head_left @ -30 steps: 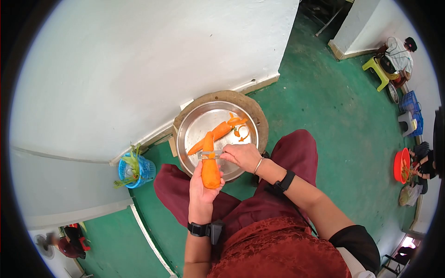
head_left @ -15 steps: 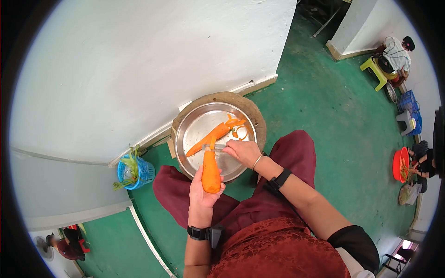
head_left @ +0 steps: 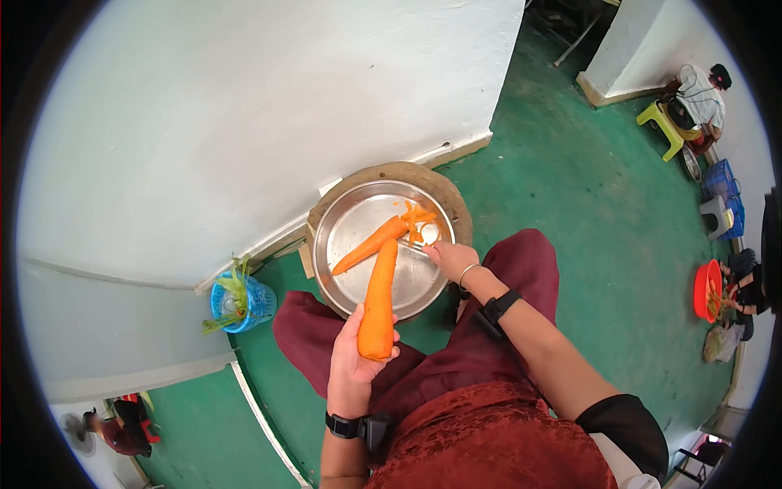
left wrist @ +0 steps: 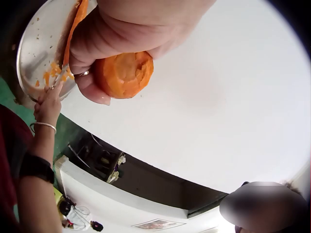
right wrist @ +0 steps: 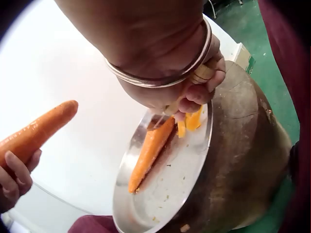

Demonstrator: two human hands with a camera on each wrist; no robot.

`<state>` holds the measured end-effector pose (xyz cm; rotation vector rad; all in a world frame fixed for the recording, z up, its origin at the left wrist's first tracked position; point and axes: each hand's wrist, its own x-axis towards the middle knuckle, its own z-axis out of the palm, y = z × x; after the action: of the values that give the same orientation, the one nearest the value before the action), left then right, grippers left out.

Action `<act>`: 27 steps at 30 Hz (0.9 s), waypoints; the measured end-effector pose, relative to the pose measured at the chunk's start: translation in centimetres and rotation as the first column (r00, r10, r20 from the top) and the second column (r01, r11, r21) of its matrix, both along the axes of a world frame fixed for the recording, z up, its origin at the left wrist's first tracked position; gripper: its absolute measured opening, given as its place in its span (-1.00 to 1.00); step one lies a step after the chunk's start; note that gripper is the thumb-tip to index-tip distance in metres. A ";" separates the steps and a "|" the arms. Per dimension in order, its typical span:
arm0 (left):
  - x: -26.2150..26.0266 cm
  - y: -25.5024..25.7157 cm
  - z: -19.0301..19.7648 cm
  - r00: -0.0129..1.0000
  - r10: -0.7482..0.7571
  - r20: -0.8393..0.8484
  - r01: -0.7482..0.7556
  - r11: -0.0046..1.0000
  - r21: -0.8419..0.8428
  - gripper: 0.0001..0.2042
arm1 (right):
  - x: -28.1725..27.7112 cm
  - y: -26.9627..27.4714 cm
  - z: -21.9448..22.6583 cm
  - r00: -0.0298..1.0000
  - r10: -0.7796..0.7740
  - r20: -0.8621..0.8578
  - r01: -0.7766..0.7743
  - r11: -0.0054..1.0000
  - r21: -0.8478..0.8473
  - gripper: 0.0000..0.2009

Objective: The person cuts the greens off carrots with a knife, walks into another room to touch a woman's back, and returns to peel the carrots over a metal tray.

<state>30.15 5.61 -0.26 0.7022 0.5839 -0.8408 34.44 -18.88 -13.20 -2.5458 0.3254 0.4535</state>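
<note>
My left hand [head_left: 358,338] grips the thick end of a large orange carrot [head_left: 379,293], which points toward a round metal tray [head_left: 342,224]. The carrot's cut end [left wrist: 124,73] shows between the fingers in the left wrist view. My right hand [head_left: 448,257] hovers over the tray's right side and pinches a small peeler [right wrist: 201,75] with a pale handle. Inside the tray lie a second, thinner carrot [head_left: 371,243] and a heap of orange peels [head_left: 417,220]. The peeler's blade end sits just above those peels [right wrist: 189,121], apart from the held carrot [right wrist: 34,133].
The tray rests on a round wooden block [head_left: 456,208] on the green floor, between my knees and a white wall. A blue basket [head_left: 240,300] with greens stands to the left. Far right are a red bowl [head_left: 707,289], a yellow stool [head_left: 661,122] and other people.
My right hand slid the peeler off the carrot's tip and moved to the tray's right side by the peels. The held carrot now shows its full length, uncovered.
</note>
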 end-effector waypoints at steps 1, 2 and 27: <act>0.0 -0.1 0.2 1.000 -0.011 0.020 0.011 1.000 0.002 -0.64 | 0.0 -0.1 0.1 1.000 0.002 -0.023 -0.002 1.000 0.002 -0.53; 0.0 -0.1 0.1 0.999 -0.007 0.034 0.007 1.000 0.017 -0.64 | 0.0 -0.2 0.2 0.999 0.002 -0.046 -0.001 1.000 0.002 -0.53; 3.6 -2.1 -1.1 0.976 0.216 -0.028 -0.217 0.975 -0.055 -0.61 | -5.8 4.9 11.6 0.789 0.075 0.609 -0.343 0.877 0.337 -0.76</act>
<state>33.72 3.55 -1.32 0.5654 0.6409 -0.6605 28.66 -14.00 -1.59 -2.1402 -0.2785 -0.1851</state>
